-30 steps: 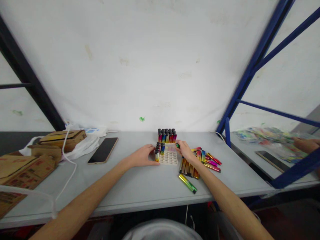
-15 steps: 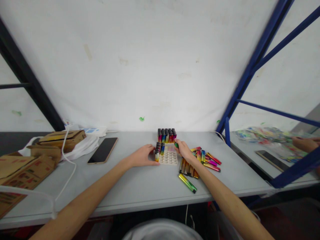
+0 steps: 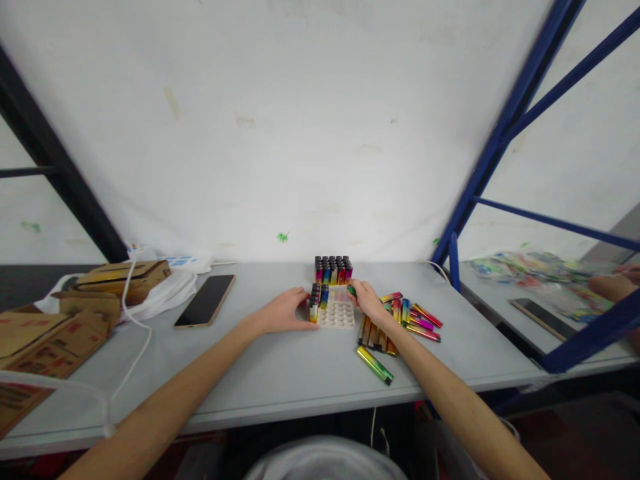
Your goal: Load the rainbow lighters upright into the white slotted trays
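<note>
A white tray (image 3: 337, 316) with rows of round holes lies on the table between my hands. Several lighters with dark tops (image 3: 315, 303) stand upright in its left part, and a blue and yellow one (image 3: 325, 297) stands beside them. My left hand (image 3: 286, 311) spans the tray's left end, thumb at the front corner and fingers behind, gripping it. Pinched in my right hand (image 3: 369, 301) is a green lighter (image 3: 352, 291), mostly hidden by the fingers, at the tray's back right. Loose metallic lighters (image 3: 380, 337) lie under and beside my right forearm; a yellow-green one (image 3: 375, 366) lies nearer me.
A block of upright lighters (image 3: 333, 270) stands behind the tray. To the left are a phone (image 3: 205, 301), cardboard boxes (image 3: 55, 340) and a white cable (image 3: 133, 297). Blue metal framing (image 3: 493, 157) rises at right; beyond it are another person's hand (image 3: 617, 285) and plastic packets.
Both my hands keep almost the same places, the right still pinching the green lighter by the tray. The other person's hand at far right has shifted slightly.
</note>
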`<state>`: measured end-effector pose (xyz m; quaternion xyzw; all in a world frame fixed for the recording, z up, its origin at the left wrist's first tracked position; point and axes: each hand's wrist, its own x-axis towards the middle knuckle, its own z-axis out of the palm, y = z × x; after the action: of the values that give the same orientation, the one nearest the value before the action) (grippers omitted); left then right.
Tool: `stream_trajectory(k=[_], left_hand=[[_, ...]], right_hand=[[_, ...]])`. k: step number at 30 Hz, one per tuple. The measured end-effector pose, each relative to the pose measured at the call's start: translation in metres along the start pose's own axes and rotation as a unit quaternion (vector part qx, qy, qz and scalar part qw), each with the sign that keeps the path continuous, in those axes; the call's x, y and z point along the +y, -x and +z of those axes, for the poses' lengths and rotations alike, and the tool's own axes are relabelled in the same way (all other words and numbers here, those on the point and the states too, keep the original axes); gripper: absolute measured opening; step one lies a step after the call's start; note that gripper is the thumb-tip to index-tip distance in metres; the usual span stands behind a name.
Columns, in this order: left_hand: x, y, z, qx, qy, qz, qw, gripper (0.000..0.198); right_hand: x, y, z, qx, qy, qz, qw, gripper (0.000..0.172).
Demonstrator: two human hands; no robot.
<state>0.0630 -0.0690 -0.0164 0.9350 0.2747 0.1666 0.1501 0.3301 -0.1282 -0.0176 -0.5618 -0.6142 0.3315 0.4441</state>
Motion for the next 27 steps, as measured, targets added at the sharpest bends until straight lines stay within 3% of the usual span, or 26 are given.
stream_trajectory(k=[7, 13, 19, 27], left_hand=[[-0.002, 0.000, 0.001, 0.003, -0.002, -0.001, 1.000, 0.063], [-0.004, 0.000, 0.003, 0.004, -0.005, -0.002, 1.000, 0.065], [-0.002, 0.000, 0.002, 0.004, -0.008, -0.004, 1.000, 0.064], [-0.002, 0.001, 0.002, 0.011, 0.001, -0.001, 1.000, 0.061]], right_hand=[[-0.002, 0.001, 0.005, 0.011, -0.057, -0.014, 0.998, 0.072], [-0.006, 0.006, 0.007, -0.037, 0.003, -0.087, 0.995, 0.050], [-0.015, 0.010, 0.006, -0.007, 0.068, -0.183, 0.981, 0.043], [-0.019, 0.017, 0.010, -0.030, 0.101, -0.183, 0.978, 0.039]])
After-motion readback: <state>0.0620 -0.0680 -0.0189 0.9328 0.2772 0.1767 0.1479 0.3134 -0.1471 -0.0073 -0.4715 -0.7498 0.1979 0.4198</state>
